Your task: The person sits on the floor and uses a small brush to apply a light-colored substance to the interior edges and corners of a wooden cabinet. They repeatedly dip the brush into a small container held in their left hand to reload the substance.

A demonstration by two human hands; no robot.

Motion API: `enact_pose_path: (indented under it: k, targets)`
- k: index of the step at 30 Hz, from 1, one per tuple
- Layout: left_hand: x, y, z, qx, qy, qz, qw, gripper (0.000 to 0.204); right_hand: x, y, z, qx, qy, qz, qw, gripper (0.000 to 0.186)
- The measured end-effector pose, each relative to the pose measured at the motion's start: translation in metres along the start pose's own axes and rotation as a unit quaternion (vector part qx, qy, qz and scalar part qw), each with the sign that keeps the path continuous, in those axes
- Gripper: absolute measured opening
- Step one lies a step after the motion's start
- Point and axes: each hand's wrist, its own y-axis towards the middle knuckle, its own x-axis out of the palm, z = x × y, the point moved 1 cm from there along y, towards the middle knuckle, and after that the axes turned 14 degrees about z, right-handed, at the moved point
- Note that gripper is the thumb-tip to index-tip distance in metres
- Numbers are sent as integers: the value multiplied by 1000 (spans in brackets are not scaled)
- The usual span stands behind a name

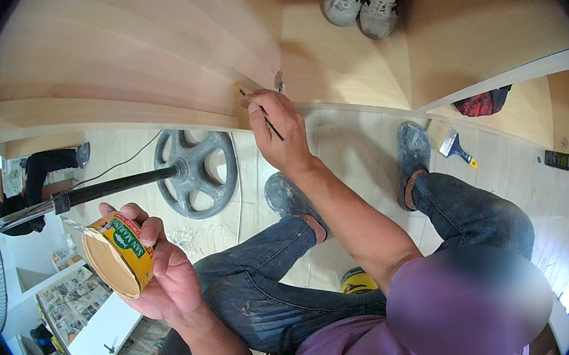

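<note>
My left hand [170, 279] is wrapped round a yellow tin can [138, 252], tilted so that its open mouth shows a smooth tan filling that looks like paint. Between the fingertips of my right hand [281, 133] is a thin dark artist's paintbrush [270, 121]. Its tip is at or very near the pale wood panel [169, 72] of a cabinet; whether it touches I cannot tell. Just beyond that hand, a small metal hinge [278, 82] sits by the panel's inner corner.
White lace-up shoes [357, 0] stand in the cabinet. A flat paintbrush [457, 148] with a blue handle lies right of my foot. On the left are a grey wheel-shaped stand base [190, 172] with a slanting pole [112, 188], a white board [105, 338] on newspaper, and another person [48, 171].
</note>
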Motion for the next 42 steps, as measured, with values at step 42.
enact_pose_path:
  k: [42]
  targets:
    - [5,7,-9,-40,-5,-43,998,65,-37,57,-70,26,171,97,980,8]
